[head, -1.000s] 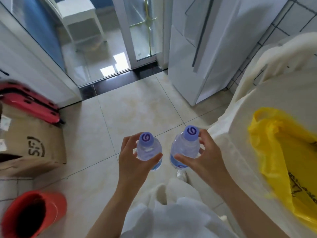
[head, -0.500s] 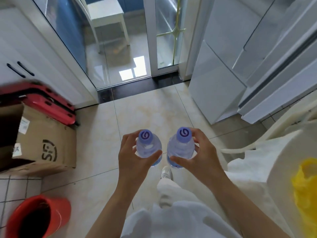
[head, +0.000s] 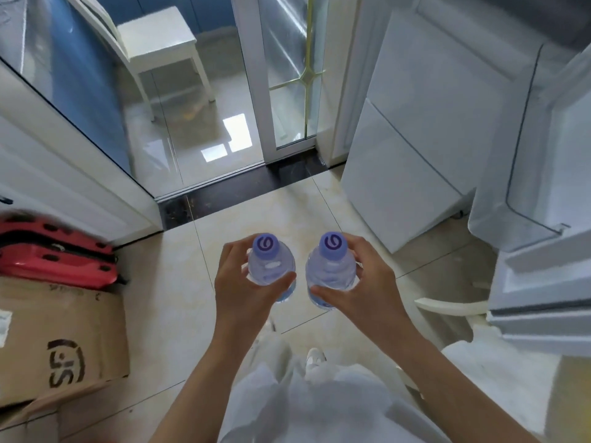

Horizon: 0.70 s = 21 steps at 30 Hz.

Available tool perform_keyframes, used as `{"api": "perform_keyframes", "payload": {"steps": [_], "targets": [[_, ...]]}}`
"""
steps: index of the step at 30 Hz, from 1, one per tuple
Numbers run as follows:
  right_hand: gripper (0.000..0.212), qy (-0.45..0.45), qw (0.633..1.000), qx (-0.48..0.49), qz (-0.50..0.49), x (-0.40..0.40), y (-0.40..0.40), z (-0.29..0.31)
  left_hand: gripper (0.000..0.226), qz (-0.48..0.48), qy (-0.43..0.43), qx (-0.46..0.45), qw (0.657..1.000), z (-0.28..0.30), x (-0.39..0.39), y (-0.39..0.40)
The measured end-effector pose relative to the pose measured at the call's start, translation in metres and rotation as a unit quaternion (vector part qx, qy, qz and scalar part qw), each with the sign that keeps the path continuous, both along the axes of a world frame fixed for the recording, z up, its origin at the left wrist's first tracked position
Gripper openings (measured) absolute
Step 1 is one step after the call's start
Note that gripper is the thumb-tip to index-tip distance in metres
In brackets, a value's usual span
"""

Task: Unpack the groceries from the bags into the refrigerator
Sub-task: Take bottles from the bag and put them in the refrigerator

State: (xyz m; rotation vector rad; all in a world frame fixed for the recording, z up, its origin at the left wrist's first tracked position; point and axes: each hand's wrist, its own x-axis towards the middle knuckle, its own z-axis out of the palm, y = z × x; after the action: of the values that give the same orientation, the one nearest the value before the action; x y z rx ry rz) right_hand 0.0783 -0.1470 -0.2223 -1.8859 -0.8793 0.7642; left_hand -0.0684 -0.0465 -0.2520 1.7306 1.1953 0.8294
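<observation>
Water bottles, two of them, are held upright side by side above the tiled floor [head: 179, 282], one in each hand. Each bottle's long axis runs nearly straight toward the camera, so the purple caps point up at the lens and the clear bodies fall away below them. The left bottle [head: 271, 266] sits in the left hand [head: 243, 289], whose fingers curl round the far side while the thumb presses across the near side of the shoulder. The right bottle [head: 331, 270] is gripped the same way by the right hand [head: 361, 282], fingers wrapped round its right side and thumb laid across the front below the shoulder. The two bottles stand just beside each other with a narrow gap between them, not touching. Both caps carry a dark swirl mark.

To the right, the refrigerator [head: 415, 155] stands with a door [head: 537, 193] swung open, its clear door shelf showing at the edge. Ahead is a glass sliding door [head: 287, 75], and beyond it a white stool [head: 160, 43]. At the left a cardboard box [head: 64, 340] lies on the floor with a red case [head: 54, 254] just behind it. The person's pale trousers [head: 303, 404] fill the bottom of the view.
</observation>
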Motion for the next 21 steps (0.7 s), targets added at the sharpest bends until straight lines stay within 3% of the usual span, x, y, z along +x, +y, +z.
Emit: {"api": "perform_keyframes", "payload": {"steps": [6,12,17,21], "targets": [[0.067,-0.059,0.997,-0.019,-0.048,0.030,0.077,-0.007,0.057,-0.090,-0.004,-0.001,0.996,-0.002,0.042,0.100],[0.058,-0.058,0.989,-0.019,-0.136,0.051,0.145,-0.002,0.054,-0.200,-0.004,0.023,0.979,0.003,0.090,0.195],[0.068,-0.089,0.973,0.003,-0.213,0.075,0.183,0.004,0.060,-0.275,0.004,0.031,0.961,0.007,0.138,0.251],[0.060,-0.083,0.957,0.013,-0.278,0.105,0.204,0.005,0.066,-0.310,0.008,0.006,0.951,0.009,0.186,0.281]]}}
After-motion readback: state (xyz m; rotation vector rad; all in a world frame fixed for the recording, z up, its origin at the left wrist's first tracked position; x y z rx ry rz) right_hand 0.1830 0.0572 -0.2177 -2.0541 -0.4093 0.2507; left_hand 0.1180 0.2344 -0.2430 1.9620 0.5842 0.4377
